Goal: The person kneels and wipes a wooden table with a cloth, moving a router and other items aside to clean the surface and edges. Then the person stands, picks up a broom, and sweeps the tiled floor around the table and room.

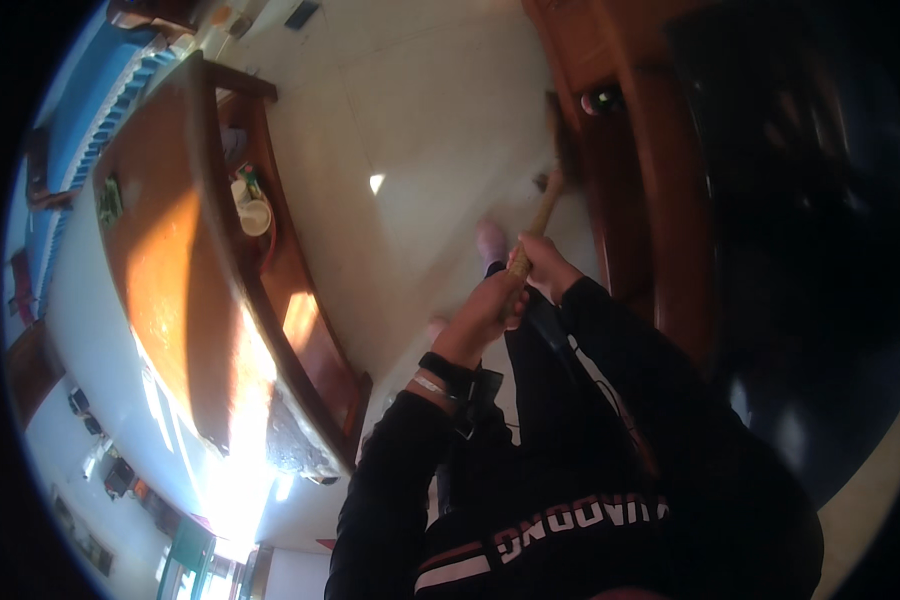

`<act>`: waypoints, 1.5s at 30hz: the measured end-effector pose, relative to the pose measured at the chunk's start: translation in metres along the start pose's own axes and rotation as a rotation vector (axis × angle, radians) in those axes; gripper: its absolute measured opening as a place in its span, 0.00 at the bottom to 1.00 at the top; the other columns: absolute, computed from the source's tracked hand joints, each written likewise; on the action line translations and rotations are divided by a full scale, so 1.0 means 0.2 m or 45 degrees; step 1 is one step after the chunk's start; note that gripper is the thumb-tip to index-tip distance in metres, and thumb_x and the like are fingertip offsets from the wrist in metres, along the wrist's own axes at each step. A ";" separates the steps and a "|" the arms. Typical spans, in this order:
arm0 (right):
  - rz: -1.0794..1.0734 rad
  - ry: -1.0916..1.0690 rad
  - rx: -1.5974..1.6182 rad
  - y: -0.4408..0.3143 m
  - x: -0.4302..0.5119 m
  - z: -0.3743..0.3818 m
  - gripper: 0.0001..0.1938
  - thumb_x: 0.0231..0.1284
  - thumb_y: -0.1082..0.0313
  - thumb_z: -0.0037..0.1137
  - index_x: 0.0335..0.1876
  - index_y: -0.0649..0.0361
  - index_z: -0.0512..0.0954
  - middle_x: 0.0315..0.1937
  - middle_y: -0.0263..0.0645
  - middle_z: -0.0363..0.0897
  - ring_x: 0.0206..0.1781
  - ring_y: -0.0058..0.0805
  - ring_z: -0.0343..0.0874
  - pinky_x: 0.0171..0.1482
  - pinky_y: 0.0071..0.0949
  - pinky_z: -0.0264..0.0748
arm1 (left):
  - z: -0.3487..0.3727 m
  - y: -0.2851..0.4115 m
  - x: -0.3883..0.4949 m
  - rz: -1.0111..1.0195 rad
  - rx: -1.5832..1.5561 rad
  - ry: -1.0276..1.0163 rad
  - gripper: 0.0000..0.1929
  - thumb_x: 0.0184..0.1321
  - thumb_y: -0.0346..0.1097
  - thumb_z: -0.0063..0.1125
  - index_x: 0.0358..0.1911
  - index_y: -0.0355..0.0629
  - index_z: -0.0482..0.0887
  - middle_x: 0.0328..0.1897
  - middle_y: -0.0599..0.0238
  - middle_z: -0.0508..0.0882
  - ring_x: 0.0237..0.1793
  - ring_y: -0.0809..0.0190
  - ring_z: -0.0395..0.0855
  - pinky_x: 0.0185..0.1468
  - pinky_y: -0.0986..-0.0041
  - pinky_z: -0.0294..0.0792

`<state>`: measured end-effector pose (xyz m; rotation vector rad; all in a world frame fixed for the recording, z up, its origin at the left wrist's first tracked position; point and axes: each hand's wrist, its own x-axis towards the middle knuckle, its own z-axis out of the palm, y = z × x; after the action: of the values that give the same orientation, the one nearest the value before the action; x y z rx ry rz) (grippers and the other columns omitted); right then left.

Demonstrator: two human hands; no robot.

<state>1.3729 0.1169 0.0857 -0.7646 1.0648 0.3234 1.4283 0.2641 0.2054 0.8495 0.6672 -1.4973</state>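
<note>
A broom handle (542, 214), tan and apparently wrapped or ridged near the grip, runs up and away from me. My left hand (484, 311) is closed around its near end, with a dark band and a pale bracelet at the wrist. Slightly farther along, my right hand (546, 264) also grips the handle. The dark broom head (560, 139) rests low against the base of a reddish-brown wooden cabinet or bench on the right; shadow and blur hide its bristles. A small dark clump (541, 181) lies on the floor beside the head.
Pale floor tiles (390, 97) stretch between the wooden furniture (634, 150) at right and a low wooden table (157, 150) at left. The table's lower shelf holds a whitish cup (255, 217). A round dark object (598, 101) sits inside the right furniture. Strong sunlight glares at lower left.
</note>
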 end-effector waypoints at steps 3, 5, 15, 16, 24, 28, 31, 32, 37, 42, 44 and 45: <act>-0.118 -0.177 -0.298 0.01 0.19 0.05 0.15 0.68 0.56 0.43 0.34 0.60 0.71 0.23 0.42 0.73 0.21 0.34 0.75 0.23 0.36 0.70 | 0.07 0.10 0.03 -0.009 -0.168 0.193 0.14 0.66 0.48 0.53 0.49 0.52 0.72 0.29 0.72 0.74 0.23 0.73 0.68 0.21 0.84 0.59; -0.149 -0.299 -0.682 0.11 0.26 0.29 0.15 0.66 0.57 0.45 0.28 0.59 0.72 0.20 0.42 0.75 0.21 0.34 0.76 0.21 0.35 0.69 | 0.04 0.12 -0.16 0.010 -0.185 0.417 0.16 0.66 0.53 0.52 0.50 0.54 0.72 0.28 0.74 0.72 0.22 0.73 0.66 0.21 0.83 0.57; 0.233 -0.353 -0.274 -0.18 -0.38 1.14 0.24 0.59 0.67 0.52 0.51 0.60 0.50 0.21 0.43 0.70 0.15 0.32 0.74 0.14 0.34 0.71 | 0.10 0.20 -0.87 0.321 -0.317 0.424 0.28 0.67 0.49 0.49 0.68 0.60 0.57 0.31 0.70 0.72 0.19 0.72 0.68 0.15 0.84 0.59; 0.182 -0.289 -0.229 -0.25 -0.35 1.12 0.23 0.60 0.68 0.53 0.51 0.60 0.51 0.21 0.43 0.69 0.15 0.31 0.74 0.14 0.34 0.71 | 0.09 0.24 -0.84 0.294 -0.308 0.329 0.31 0.67 0.48 0.50 0.71 0.62 0.53 0.32 0.69 0.72 0.20 0.72 0.69 0.16 0.83 0.60; -0.070 0.394 -0.021 -0.91 0.48 0.73 0.08 0.60 0.68 0.52 0.37 0.60 0.66 0.21 0.38 0.68 0.19 0.31 0.73 0.19 0.32 0.71 | 0.05 1.09 0.08 0.135 0.224 -0.114 0.22 0.67 0.47 0.50 0.64 0.60 0.65 0.31 0.71 0.75 0.19 0.72 0.70 0.16 0.82 0.62; -0.157 -0.113 -0.055 -1.21 1.00 0.63 0.08 0.54 0.66 0.54 0.24 0.57 0.71 0.21 0.36 0.72 0.22 0.31 0.74 0.25 0.36 0.71 | 0.05 1.55 0.50 0.064 -0.021 0.046 0.13 0.67 0.49 0.53 0.48 0.53 0.74 0.27 0.73 0.74 0.20 0.74 0.70 0.16 0.84 0.59; -0.122 -0.184 -0.409 -1.16 1.21 0.89 0.08 0.58 0.64 0.52 0.28 0.57 0.72 0.22 0.37 0.73 0.22 0.32 0.74 0.28 0.38 0.72 | -0.08 1.72 0.41 0.099 -0.034 0.124 0.15 0.67 0.53 0.52 0.46 0.52 0.74 0.26 0.74 0.74 0.19 0.75 0.68 0.17 0.86 0.56; -0.023 -0.175 -0.417 -1.12 1.20 1.01 0.06 0.59 0.65 0.52 0.32 0.57 0.70 0.23 0.37 0.72 0.22 0.31 0.73 0.27 0.37 0.72 | -0.11 1.70 0.30 0.144 -0.091 0.144 0.16 0.67 0.54 0.52 0.46 0.52 0.74 0.26 0.74 0.74 0.19 0.76 0.67 0.17 0.86 0.55; 0.298 -0.247 0.014 -0.92 0.73 1.63 0.14 0.63 0.71 0.51 0.47 0.56 0.58 0.29 0.37 0.69 0.19 0.27 0.73 0.20 0.33 0.74 | -0.23 1.63 -0.32 0.146 -0.279 0.408 0.21 0.68 0.54 0.48 0.60 0.57 0.66 0.26 0.72 0.72 0.16 0.73 0.68 0.13 0.83 0.57; 0.186 -0.144 -0.150 -1.07 0.49 1.85 0.22 0.62 0.70 0.52 0.51 0.54 0.51 0.29 0.40 0.68 0.17 0.29 0.73 0.19 0.33 0.74 | -0.22 1.69 -0.57 0.110 -0.171 0.357 0.25 0.70 0.48 0.44 0.69 0.57 0.58 0.27 0.67 0.73 0.15 0.70 0.69 0.13 0.82 0.60; 0.131 -0.091 0.015 -1.21 0.55 1.76 0.19 0.63 0.68 0.53 0.51 0.55 0.55 0.30 0.39 0.68 0.18 0.28 0.73 0.19 0.31 0.74 | -0.18 1.80 -0.44 0.155 -0.104 0.200 0.26 0.71 0.47 0.44 0.70 0.57 0.57 0.28 0.67 0.73 0.15 0.70 0.69 0.13 0.82 0.60; 0.111 0.003 0.046 -1.30 0.63 1.69 0.19 0.63 0.70 0.52 0.52 0.55 0.55 0.30 0.39 0.69 0.18 0.26 0.72 0.19 0.30 0.74 | -0.15 1.88 -0.35 0.162 -0.076 0.110 0.26 0.71 0.46 0.45 0.70 0.58 0.57 0.28 0.67 0.73 0.16 0.70 0.69 0.13 0.82 0.60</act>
<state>1.8084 0.1560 0.1703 -0.6875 1.1052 0.3769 1.8046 0.2885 0.2721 0.8982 0.7050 -1.3264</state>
